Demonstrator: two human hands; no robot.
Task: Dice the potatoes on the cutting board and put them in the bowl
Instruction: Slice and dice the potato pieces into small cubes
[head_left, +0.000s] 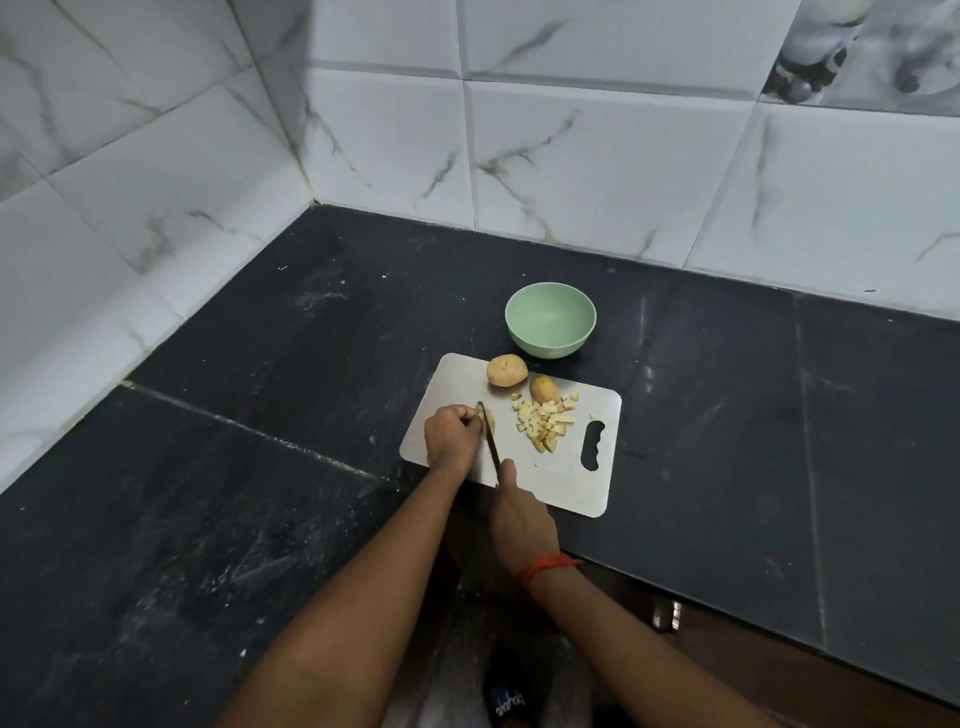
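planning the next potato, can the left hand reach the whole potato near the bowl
Probably yes: the whole potato lies just beyond the left hand, nothing between, though that hand holds a piece.

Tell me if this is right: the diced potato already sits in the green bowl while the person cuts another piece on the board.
Not quite: the head view shows the green bowl empty; the diced potato lies heaped on the cutting board. The rest holds.

Black stone counter (260, 467) below white marbled wall tiles (597, 171)
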